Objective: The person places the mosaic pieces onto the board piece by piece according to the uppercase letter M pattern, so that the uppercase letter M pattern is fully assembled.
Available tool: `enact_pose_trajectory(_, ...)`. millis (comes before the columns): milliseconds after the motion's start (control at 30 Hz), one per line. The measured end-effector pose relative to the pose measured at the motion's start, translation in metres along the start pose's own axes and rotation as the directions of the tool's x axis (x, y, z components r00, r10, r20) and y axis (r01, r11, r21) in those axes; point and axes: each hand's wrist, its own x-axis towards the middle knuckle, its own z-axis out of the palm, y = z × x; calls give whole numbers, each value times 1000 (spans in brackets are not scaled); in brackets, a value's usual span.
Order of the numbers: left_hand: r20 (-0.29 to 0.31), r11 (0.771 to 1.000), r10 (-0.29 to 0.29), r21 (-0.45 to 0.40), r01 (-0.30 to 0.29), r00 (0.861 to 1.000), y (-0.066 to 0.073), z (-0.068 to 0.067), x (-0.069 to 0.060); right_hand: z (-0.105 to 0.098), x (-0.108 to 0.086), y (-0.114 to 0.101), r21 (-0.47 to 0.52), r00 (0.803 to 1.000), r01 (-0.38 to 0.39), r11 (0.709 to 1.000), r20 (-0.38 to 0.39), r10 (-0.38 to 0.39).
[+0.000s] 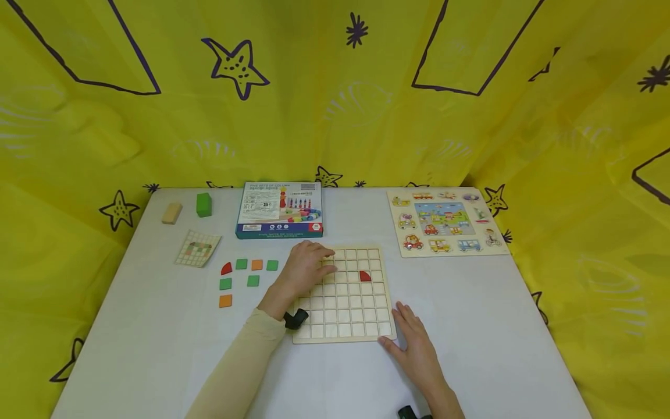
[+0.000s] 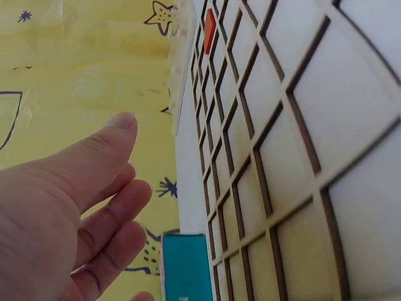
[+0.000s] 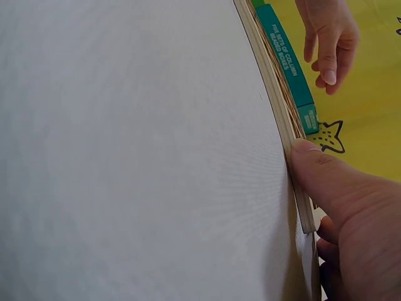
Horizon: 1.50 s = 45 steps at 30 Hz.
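Observation:
A wooden grid board (image 1: 342, 314) lies on the white table, with one red quarter-circle tile (image 1: 365, 276) in a cell at its upper right; the left wrist view shows that tile (image 2: 209, 31) too. My left hand (image 1: 303, 269) hovers over the board's upper left part, fingers relaxed and apart, holding nothing visible; in the left wrist view the hand (image 2: 81, 213) is beside the grid. My right hand (image 1: 417, 352) rests at the board's lower right corner. In the right wrist view the thumb of this hand (image 3: 351, 200) touches the board's edge (image 3: 276, 103).
Left of the board lie several green tiles (image 1: 241, 264), orange tiles (image 1: 225, 301) and a red tile (image 1: 226, 268). Behind them are a pattern card (image 1: 198, 249), a green block (image 1: 204, 205), a wooden block (image 1: 171, 213) and a box (image 1: 279, 230). A picture puzzle (image 1: 445, 247) lies back right.

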Motion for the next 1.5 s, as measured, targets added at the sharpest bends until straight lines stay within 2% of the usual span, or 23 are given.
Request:
enact_pose_trajectory(300, -26, 993, -116, 11, 116, 993, -23, -14, -12, 1, 0, 0, 4, 1000, 7, 1000, 2, -7)
enact_pose_trajectory(500, -39, 986, -164, 36, 166, 986, -37, -26, -20, 1, 0, 0, 2, 1000, 3, 1000, -3, -3)
enact_pose_trajectory(667, -33, 970, -244, -24, 244, 969, -46, -33, -28, 1, 0, 0, 0, 1000, 4, 1000, -7, -4)
enact_pose_trajectory(800, -32, 960, -277, -51, 275, 960, -54, -34, -36, 2, -1, 1, 4, 1000, 8, 1000, -11, -8)
enact_pose_trajectory(1133, -70, 966, -255, 23, 257, 964, -76, -33, -49, 2, -1, 1, 3, 1000, -2, 1000, -9, 2)
enact_pose_trajectory(1333, -65, 962, -266, 38, 269, 962, -85, -36, -55, 1, 0, 0, 7, 1000, 3, 1000, -8, -3)
enact_pose_trajectory(1500, -74, 966, -249, 48, 253, 966, -89, -38, -58, 0, 0, 0, 10, 1000, 5, 1000, -5, -5)
